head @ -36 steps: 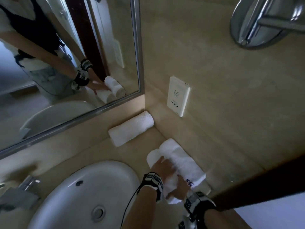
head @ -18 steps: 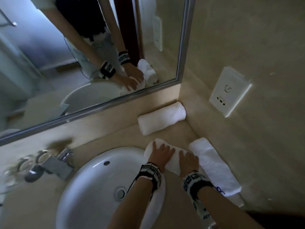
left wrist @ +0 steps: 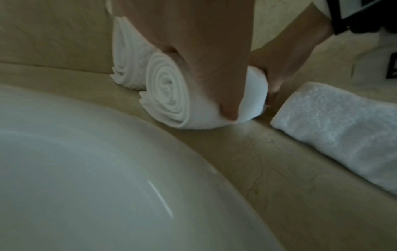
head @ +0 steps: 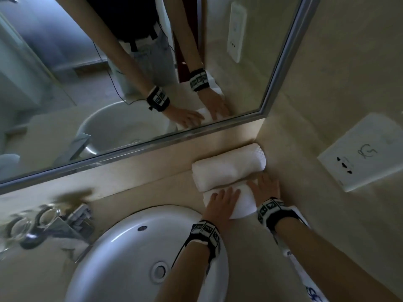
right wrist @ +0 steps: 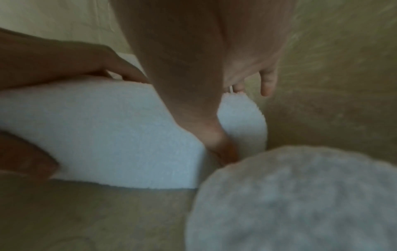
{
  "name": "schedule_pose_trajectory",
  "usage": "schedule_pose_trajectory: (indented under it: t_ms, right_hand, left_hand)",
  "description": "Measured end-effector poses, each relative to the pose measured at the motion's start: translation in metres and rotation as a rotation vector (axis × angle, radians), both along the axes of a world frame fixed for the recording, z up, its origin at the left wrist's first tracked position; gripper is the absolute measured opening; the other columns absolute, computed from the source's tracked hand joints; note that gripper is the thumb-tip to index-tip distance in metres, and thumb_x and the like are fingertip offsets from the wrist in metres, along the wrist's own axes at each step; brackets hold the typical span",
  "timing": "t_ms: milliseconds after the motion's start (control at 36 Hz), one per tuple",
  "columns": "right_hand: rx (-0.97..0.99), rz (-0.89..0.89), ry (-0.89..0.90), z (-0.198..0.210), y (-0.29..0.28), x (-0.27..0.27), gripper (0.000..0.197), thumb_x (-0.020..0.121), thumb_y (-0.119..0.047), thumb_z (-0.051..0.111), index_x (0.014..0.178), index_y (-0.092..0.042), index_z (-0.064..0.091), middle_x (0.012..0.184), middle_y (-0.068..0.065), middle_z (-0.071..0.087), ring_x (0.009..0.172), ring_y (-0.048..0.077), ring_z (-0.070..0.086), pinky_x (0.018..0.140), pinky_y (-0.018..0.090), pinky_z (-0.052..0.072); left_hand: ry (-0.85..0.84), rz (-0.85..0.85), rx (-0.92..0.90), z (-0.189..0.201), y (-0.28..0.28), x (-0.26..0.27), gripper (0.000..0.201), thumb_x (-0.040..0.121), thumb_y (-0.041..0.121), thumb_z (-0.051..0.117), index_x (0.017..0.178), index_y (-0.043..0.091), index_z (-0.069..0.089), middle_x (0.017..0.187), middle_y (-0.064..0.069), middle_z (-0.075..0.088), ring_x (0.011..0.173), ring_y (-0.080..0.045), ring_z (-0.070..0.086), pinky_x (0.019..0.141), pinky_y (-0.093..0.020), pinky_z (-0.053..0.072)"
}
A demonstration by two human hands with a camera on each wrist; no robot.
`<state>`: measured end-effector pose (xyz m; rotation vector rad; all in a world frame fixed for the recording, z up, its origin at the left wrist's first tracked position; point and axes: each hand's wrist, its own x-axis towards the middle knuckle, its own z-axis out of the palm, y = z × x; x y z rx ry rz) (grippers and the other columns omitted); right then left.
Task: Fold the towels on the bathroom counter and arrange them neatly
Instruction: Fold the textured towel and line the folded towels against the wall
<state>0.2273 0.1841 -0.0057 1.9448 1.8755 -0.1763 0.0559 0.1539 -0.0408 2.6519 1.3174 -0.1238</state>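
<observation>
Both left hand (head: 221, 203) and right hand (head: 265, 188) clasp front roll (head: 245, 200), touching back roll (head: 229, 168)

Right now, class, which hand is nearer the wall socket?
Right. The right hand holds the front rolled towel at the end toward the wall socket; the left hand holds its other end, beside the sink.
</observation>
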Motion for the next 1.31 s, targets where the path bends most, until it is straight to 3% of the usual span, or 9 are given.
schedule_pose_trajectory:
  t_ms: [194, 250, 333, 556, 750, 833, 1000, 1167, 1306]
  right_hand:
    - [0.090, 0.150, -0.039, 0.001, 0.037, 0.016, 0.044, 0.070, -0.032, 0.078, 0.108, -0.014, 0.065, 0.114, 0.009, 0.062, 0.105, 0.028, 0.061, 0.091, 0.049, 0.048]
    - [0.147, 0.132, 0.024, -0.013, 0.053, 0.026, 0.046, 0.033, -0.021, 0.094, 0.070, -0.009, 0.070, 0.074, 0.010, 0.068, 0.067, 0.026, 0.067, 0.063, 0.044, 0.057]
    - [0.137, 0.143, 0.074, -0.036, 0.062, 0.033, 0.044, 0.022, -0.017, 0.093, 0.055, -0.010, 0.065, 0.059, 0.008, 0.064, 0.054, 0.023, 0.064, 0.052, 0.033, 0.055]
    - [0.037, 0.140, -0.025, -0.016, 0.056, 0.018, 0.048, 0.047, -0.034, 0.087, 0.085, -0.011, 0.070, 0.088, 0.010, 0.069, 0.082, 0.025, 0.066, 0.071, 0.033, 0.054]
    - [0.132, 0.132, 0.038, -0.023, 0.045, 0.033, 0.038, 0.057, -0.017, 0.078, 0.088, 0.002, 0.070, 0.086, 0.020, 0.068, 0.084, 0.034, 0.060, 0.067, 0.038, 0.056]
    - [0.165, 0.140, 0.051, -0.001, 0.030, 0.039, 0.066, 0.072, -0.019, 0.074, 0.128, 0.006, 0.052, 0.124, 0.024, 0.058, 0.115, 0.037, 0.054, 0.094, 0.043, 0.050]
    - [0.150, 0.055, 0.212, 0.038, 0.000, 0.048, 0.087, 0.089, -0.024, 0.056, 0.150, -0.003, -0.002, 0.157, 0.015, 0.010, 0.144, 0.030, 0.014, 0.114, 0.038, 0.022]
    - [0.282, -0.349, 0.781, 0.066, -0.029, 0.058, 0.084, 0.086, -0.011, 0.057, 0.150, -0.010, 0.003, 0.154, 0.014, 0.017, 0.140, 0.030, 0.024, 0.111, 0.037, 0.028]
    - [0.226, -0.480, 0.774, 0.079, -0.063, 0.062, 0.066, 0.088, -0.017, 0.057, 0.144, -0.004, 0.023, 0.143, 0.019, 0.034, 0.130, 0.035, 0.039, 0.105, 0.040, 0.036]
  left_hand:
    - [-0.053, 0.041, -0.077, 0.000, 0.019, 0.022, 0.063, 0.081, 0.062, 0.035, 0.125, 0.017, 0.042, 0.118, -0.002, 0.065, 0.100, -0.019, 0.066, 0.079, -0.028, 0.054]
    - [-0.026, 0.029, -0.063, -0.001, 0.029, 0.023, 0.063, 0.082, 0.062, 0.043, 0.126, 0.017, 0.047, 0.119, -0.002, 0.065, 0.103, -0.020, 0.065, 0.083, -0.029, 0.053]
    - [0.007, -0.013, -0.043, -0.003, 0.040, 0.021, 0.064, 0.080, 0.062, 0.053, 0.124, 0.016, 0.059, 0.122, -0.003, 0.064, 0.107, -0.019, 0.064, 0.088, -0.031, 0.051]
    - [0.064, -0.022, -0.048, -0.004, 0.053, 0.018, 0.067, 0.086, 0.058, 0.032, 0.129, 0.015, 0.058, 0.127, -0.003, 0.063, 0.112, -0.020, 0.061, 0.091, -0.032, 0.049]
    - [0.118, 0.007, -0.017, 0.003, 0.049, 0.024, 0.078, 0.064, 0.068, 0.070, 0.125, 0.019, 0.063, 0.123, 0.001, 0.065, 0.109, -0.017, 0.063, 0.090, -0.032, 0.049]
    - [0.173, 0.091, 0.015, 0.011, 0.039, 0.028, 0.079, 0.084, 0.059, 0.056, 0.146, 0.014, 0.036, 0.150, -0.003, 0.040, 0.137, -0.020, 0.038, 0.110, -0.045, 0.032]
    - [0.150, 0.126, -0.049, 0.031, 0.022, 0.033, 0.075, 0.098, 0.040, 0.043, 0.153, 0.010, 0.002, 0.161, -0.009, -0.001, 0.148, -0.025, -0.002, 0.118, -0.046, 0.003]
    - [0.151, 0.060, -0.103, 0.058, 0.002, 0.034, 0.078, 0.096, 0.039, 0.046, 0.153, 0.019, -0.004, 0.161, -0.006, -0.003, 0.148, -0.026, -0.001, 0.116, -0.050, 0.006]
    - [0.155, 0.037, -0.170, 0.077, -0.022, 0.057, 0.083, 0.093, 0.036, 0.053, 0.153, 0.021, -0.003, 0.160, -0.007, -0.003, 0.147, -0.029, 0.001, 0.113, -0.054, 0.014]
